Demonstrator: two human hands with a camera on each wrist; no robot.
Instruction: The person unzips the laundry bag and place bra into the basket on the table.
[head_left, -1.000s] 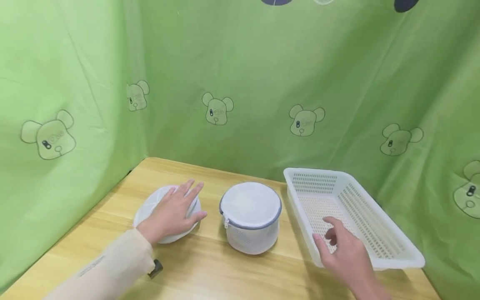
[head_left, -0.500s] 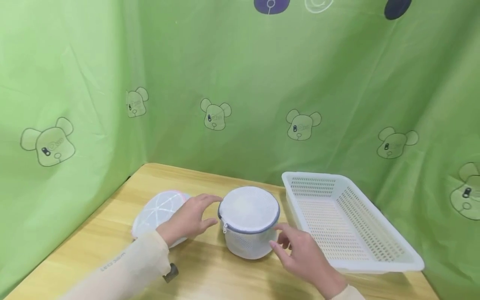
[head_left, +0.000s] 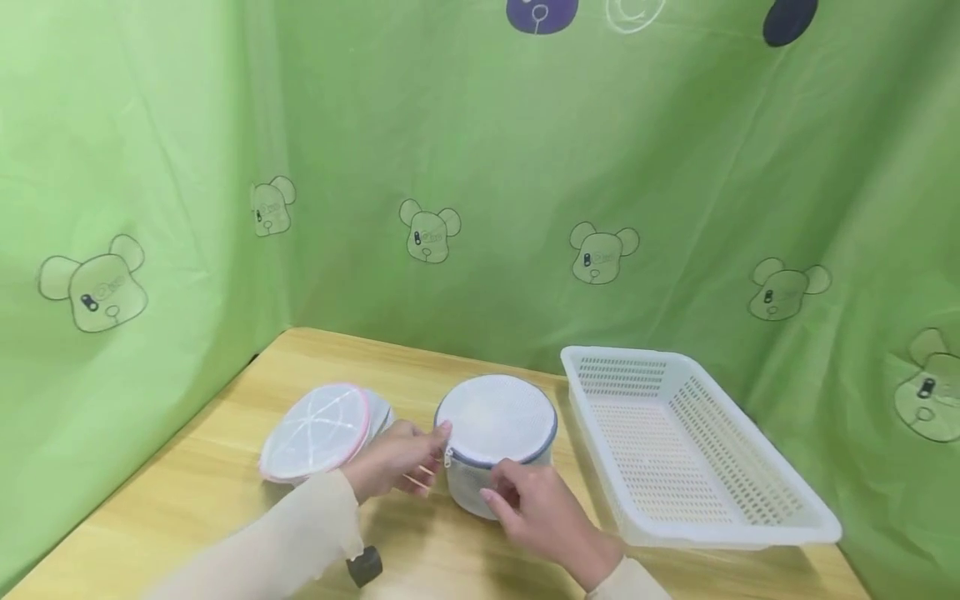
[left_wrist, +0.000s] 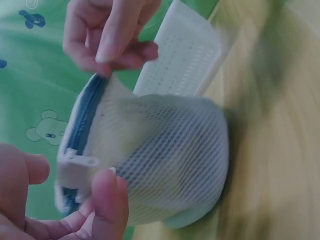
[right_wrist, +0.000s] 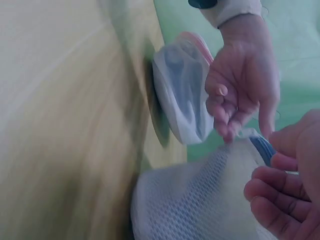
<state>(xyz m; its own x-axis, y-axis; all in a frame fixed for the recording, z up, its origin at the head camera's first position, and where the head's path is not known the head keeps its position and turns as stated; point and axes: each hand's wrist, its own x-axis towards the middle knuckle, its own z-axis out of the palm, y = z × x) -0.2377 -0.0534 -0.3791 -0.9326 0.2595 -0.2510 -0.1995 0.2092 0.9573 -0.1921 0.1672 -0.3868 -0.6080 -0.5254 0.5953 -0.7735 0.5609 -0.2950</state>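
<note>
A round white mesh laundry bag (head_left: 491, 417) with a blue zipper stands upright at the middle of the table. At its left front edge hangs a white zipper pull (left_wrist: 82, 161). My left hand (head_left: 397, 458) is beside that pull, with a gap between its thumb and fingers in the left wrist view. My right hand (head_left: 536, 508) pinches the bag's front rim, and the mesh rises to a peak under its fingertips (left_wrist: 107, 52). Behind my left hand lies a second, flatter mesh bag (head_left: 315, 429) with pink trim, partly covered by my wrist.
A white perforated plastic basket (head_left: 757, 533) stands to the right of the bag. Green cloth (head_left: 480, 150) with bear prints hangs behind and along both sides of the wooden table (head_left: 420, 558). A dark object (head_left: 365, 567) shows at my left cuff.
My left hand has moved right, from the pink-trimmed bag to the zipper pull. My right hand has moved left from over the basket to the blue-zippered bag's front rim, which it now pinches.
</note>
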